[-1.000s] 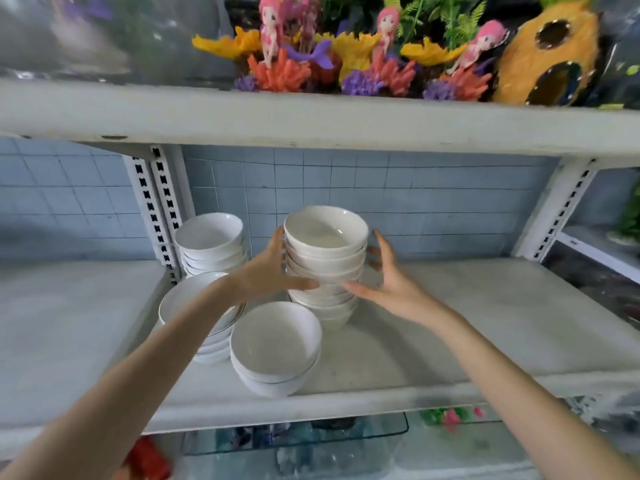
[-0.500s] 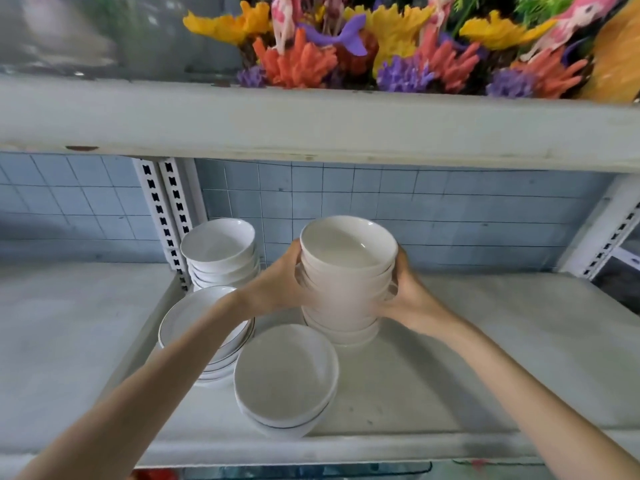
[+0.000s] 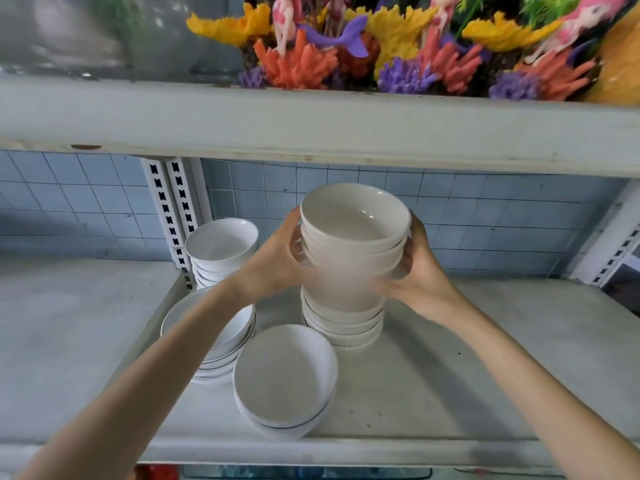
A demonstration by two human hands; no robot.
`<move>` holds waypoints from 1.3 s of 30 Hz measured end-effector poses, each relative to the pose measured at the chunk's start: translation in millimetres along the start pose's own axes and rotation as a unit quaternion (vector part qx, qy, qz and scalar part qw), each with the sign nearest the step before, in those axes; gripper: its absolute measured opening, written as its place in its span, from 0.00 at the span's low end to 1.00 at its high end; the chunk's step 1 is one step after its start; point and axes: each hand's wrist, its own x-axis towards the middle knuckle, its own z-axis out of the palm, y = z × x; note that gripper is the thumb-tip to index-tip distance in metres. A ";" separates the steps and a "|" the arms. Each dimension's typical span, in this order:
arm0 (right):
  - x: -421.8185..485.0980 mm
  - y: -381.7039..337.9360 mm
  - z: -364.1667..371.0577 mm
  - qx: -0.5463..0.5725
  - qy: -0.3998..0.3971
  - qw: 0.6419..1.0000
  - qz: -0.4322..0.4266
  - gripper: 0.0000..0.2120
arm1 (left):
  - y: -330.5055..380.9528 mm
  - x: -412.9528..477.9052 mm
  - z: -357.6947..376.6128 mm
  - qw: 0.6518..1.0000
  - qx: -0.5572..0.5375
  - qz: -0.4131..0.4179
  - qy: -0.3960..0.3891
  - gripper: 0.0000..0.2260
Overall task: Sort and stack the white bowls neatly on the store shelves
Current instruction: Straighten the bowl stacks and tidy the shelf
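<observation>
the grey shelf (image 3: pixel 485 358) runs across the whole view, with a blue tile wall (image 3: pixel 485 216) behind it. near the left, two white slotted posts (image 3: pixel 173 216) stand side by side. just right of them, at the back, is the back stack (image 3: pixel 221 240) of small white bowls. i count about four rims, and the lower ones are partly hidden. in front of it is the wide stack (image 3: pixel 221 358) of flatter bowls with a thin dark line on the rim, about five, and the left forearm crosses over it. next, near the front edge of the shelf, is the front pair (image 3: pixel 285 375): two nested bowls, the lower one with a dark rim line. all the bowls are plain white.

the left hand (image 3: pixel 273 268) and the right hand (image 3: pixel 420 271) grip the held bowls (image 3: pixel 353 230) from both sides, with fingers curled around the walls, above the middle of the shelf. three rims are clear at the top. below them it is blurred, so i cannot tell the exact number. directly under is the lower stack (image 3: pixel 343 327), about four bowls standing on the shelf. because of the blur i cannot tell if the two groups touch.

on the upper shelf (image 3: pixel 311 126) stand plastic corals (image 3: pixel 298 64) in orange, yellow and purple, with three pink mermaid figures (image 3: pixel 284 19) among them. at the far right one more slotted post (image 3: pixel 609 237) shows at the edge.
</observation>
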 end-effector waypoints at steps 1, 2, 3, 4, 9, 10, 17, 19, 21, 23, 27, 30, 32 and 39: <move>-0.7 -2.8 0.3 0.001 -0.002 1.000 -0.005 0.55 | 2.4 -1.6 -0.7 1.000 0.001 0.002 0.004 0.52; -1.8 -5.4 0.8 0.002 -0.004 1.000 -0.010 0.55 | 5.2 -4.5 -1.3 1.000 0.000 0.004 0.009 0.52; -3.0 -8.4 1.7 0.004 -0.006 1.000 -0.015 0.54 | 8.1 -8.2 -1.5 1.000 -0.004 0.006 0.013 0.51; -4.7 -11.4 2.9 0.007 -0.010 1.000 -0.020 0.53 | 11.0 -12.6 -1.6 1.000 -0.006 0.007 0.016 0.50; -16.0 -24.1 9.1 0.018 -0.037 0.998 -0.040 0.53 | 23.9 -40.5 0.4 0.999 0.000 0.011 0.032 0.50; -19.2 -26.4 10.9 0.018 -0.042 0.998 -0.041 0.54 | 26.3 -47.2 1.2 0.999 0.001 0.010 0.033 0.50; -49.5 -38.5 26.5 0.027 -0.089 0.994 -0.052 0.58 | 44.4 -103.6 16.1 0.996 0.014 0.018 0.089 0.43; -57.7 -41.1 30.5 0.033 -0.107 0.992 -0.051 0.58 | 44.2 -119.1 16.7 0.995 0.022 0.009 0.099 0.45; -68.8 -44.9 40.3 0.045 -0.130 0.989 -0.051 0.57 | 45.9 -141.9 17.2 0.993 0.025 -0.008 0.118 0.48; -76.8 -45.4 48.7 0.067 -0.139 0.987 -0.049 0.56 | 45.6 -158.6 18.7 0.991 0.038 -0.019 0.131 0.50; -92.9 -48.7 71.5 0.100 -0.182 0.977 -0.054 0.53 | 46.1 -199.4 22.1 0.983 0.053 -0.028 0.175 0.50; -96.6 -50.6 87.6 0.104 -0.207 0.971 -0.057 0.52 | 45.0 -220.1 17.7 0.978 0.058 -0.030 0.197 0.51; -95.3 -55.3 99.4 0.107 -0.213 0.970 -0.054 0.52 | 44.6 -229.6 9.4 0.976 0.054 -0.030 0.207 0.49; -79.3 -75.6 164.1 0.119 -0.230 0.964 -0.055 0.55 | 39.4 -260.4 -48.6 0.974 0.045 -0.031 0.221 0.48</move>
